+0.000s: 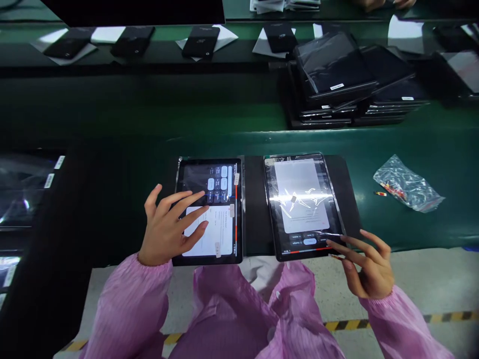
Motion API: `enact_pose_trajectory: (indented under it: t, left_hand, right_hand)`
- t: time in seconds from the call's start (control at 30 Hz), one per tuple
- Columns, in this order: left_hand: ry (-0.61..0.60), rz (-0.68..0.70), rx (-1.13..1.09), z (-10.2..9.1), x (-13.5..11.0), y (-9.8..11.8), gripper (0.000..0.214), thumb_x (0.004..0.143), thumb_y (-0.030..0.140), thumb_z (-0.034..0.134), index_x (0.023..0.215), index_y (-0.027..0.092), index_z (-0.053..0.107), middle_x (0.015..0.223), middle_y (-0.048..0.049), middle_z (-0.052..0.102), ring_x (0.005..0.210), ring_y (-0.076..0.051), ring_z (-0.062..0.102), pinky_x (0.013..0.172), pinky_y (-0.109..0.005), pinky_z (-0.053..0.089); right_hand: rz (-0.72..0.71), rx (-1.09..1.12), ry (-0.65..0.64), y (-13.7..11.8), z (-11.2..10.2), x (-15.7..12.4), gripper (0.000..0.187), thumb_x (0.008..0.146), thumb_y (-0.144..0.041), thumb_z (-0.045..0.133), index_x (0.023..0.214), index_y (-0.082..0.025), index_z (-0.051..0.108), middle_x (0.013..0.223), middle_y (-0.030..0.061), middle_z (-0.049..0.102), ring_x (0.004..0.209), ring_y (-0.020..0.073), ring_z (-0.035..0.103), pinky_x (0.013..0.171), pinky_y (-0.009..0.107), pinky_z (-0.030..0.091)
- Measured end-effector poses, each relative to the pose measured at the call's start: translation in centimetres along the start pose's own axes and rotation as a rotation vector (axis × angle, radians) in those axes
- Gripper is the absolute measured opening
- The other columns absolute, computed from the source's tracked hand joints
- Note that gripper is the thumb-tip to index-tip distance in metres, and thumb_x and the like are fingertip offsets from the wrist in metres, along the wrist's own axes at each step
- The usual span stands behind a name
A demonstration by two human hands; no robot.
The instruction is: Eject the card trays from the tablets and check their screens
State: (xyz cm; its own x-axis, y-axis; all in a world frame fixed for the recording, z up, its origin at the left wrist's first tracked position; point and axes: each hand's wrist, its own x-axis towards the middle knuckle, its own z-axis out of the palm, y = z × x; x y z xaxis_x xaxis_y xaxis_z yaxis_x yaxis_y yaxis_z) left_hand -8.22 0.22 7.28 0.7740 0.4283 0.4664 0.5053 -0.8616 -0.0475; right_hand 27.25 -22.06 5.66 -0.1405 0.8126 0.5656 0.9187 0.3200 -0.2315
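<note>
Two tablets lie side by side with lit screens. Over the left tablet [198, 174], my left hand [168, 227] is spread open, fingertips on or just above its screen; contact is hard to judge. Small pale labels run along that tablet's right side. The right tablet [301, 197] is turned slightly and has shiny clear film on it. At its lower right corner, my right hand [368, 267] has a finger reaching onto the screen. Between its thumb and fingers is a small red and yellow piece [337, 257], partly hidden.
A clear zip bag [409, 184] with small red and yellow bits lies at right, beside a loose piece [380, 193]. Stacked wrapped tablets [337, 70] stand behind. Black devices on white sheets [202, 42] line the back. Another person's hands [385, 4] show at top.
</note>
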Motion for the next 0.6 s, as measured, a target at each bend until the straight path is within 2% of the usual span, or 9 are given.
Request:
enact_pose_trajectory:
  t: [0.23, 0.37, 0.5, 0.6]
  left_hand:
    - [-0.025, -0.046, 0.004, -0.2, -0.6, 0.3, 0.015, 0.086, 0.031, 0.059, 0.1, 0.025, 0.063, 0.116, -0.0054, 0.068, 0.107, -0.028, 0.06, 0.108, -0.063, 0.027]
    - [-0.029, -0.065, -0.015, -0.2, -0.5, 0.5, 0.016, 0.088, 0.032, 0.057, 0.101, 0.026, 0.063, 0.118, -0.0045, 0.067, 0.108, -0.026, 0.059, 0.11, -0.061, 0.025]
    - [-0.05, -0.087, -0.041, 0.2, 0.9, 0.3, 0.025, 0.091, 0.036, 0.052, 0.106, 0.022, 0.066, 0.112, -0.0092, 0.065, 0.101, -0.025, 0.058, 0.106, -0.057, 0.029]
    - [-0.116, -0.115, -0.038, 1.1, 2.9, -0.4, 0.038, 0.091, 0.043, 0.048, 0.115, 0.019, 0.067, 0.102, -0.0109, 0.063, 0.092, -0.025, 0.056, 0.094, -0.051, 0.037]
  right_hand:
    - [-0.002, -0.005, -0.005, 0.1, 0.4, -0.3, 0.017, 0.083, -0.005, 0.053, 0.089, -0.018, 0.06, 0.082, 0.0024, 0.075, 0.079, 0.0186, 0.069, 0.098, 0.043, 0.043]
    - [-0.026, 0.013, -0.011, 0.3, 0.5, -0.5, 0.014, 0.083, -0.004, 0.054, 0.087, -0.016, 0.06, 0.081, 0.0056, 0.075, 0.08, 0.0202, 0.068, 0.099, 0.045, 0.043]
    - [-0.006, 0.033, -0.002, 0.4, 0.5, -0.5, 0.014, 0.083, -0.004, 0.054, 0.088, -0.016, 0.06, 0.081, 0.0052, 0.075, 0.078, 0.019, 0.068, 0.1, 0.043, 0.043]
    - [-0.018, 0.046, -0.007, 0.7, 0.6, -0.8, 0.014, 0.082, -0.004, 0.055, 0.089, -0.015, 0.061, 0.081, 0.0055, 0.075, 0.077, 0.0192, 0.068, 0.1, 0.043, 0.043]
